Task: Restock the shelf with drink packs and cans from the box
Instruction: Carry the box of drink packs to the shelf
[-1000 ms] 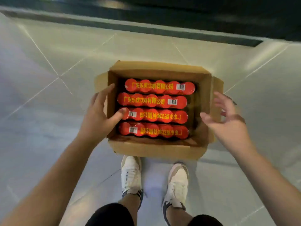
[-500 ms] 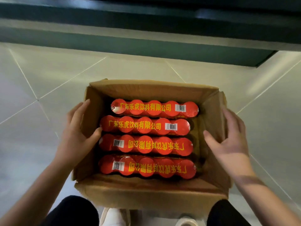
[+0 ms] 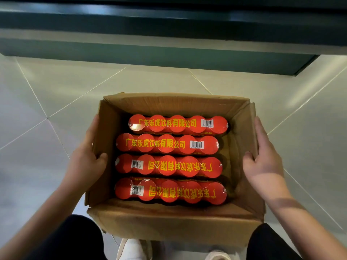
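Box gripped at both sides, fingers outside, thumbs hooked inside

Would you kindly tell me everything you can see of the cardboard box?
The cardboard box is brown, creased corrugated board, its top flaps folded open. It is upright, with pale floor tiles around it. Four red shrink-wrapped drink packs lie in rows inside. The left hand grips its left wall and the right hand its right wall, thumbs inside.
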Motion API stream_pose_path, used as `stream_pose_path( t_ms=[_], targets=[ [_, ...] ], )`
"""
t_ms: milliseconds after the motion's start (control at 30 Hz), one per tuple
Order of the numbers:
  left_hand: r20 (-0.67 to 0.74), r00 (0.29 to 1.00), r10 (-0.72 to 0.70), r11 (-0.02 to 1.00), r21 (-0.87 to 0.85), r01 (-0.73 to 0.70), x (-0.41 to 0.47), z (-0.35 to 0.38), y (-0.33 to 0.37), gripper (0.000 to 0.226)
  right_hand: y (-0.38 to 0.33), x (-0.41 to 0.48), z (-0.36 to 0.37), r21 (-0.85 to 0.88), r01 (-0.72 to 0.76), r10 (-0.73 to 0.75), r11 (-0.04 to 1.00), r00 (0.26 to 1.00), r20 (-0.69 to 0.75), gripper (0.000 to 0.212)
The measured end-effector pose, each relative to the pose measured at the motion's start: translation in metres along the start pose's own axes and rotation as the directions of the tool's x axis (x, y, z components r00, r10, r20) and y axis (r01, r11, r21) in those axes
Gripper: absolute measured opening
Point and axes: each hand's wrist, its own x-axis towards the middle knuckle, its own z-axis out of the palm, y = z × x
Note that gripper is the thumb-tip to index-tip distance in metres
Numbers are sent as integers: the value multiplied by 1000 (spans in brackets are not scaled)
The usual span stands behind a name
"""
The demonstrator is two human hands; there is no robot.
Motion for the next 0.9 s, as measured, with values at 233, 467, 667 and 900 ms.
stream_pose_path(
  t_ms=[233,467,667,900],
  targets=[
    [6,999,-43,998,49,43,-2,-3,5,106,-4,-4,-2,-31,-38,39,999,998,44,106],
    [1,998,-57,998,-30,57,-2,-2,3,104,-3,-4,-1,-3,-84,84,996,996,42,103],
    [1,998,-59,985,-160,58,-4,-5,0,96,-5,-7,-1,35,-83,82,996,996,34,100],
    [110,991,-72,935,-339,106,-4,-11,-5,91,-14,-13,-1,134,-83,76,987,996,56,101]
  ],
)
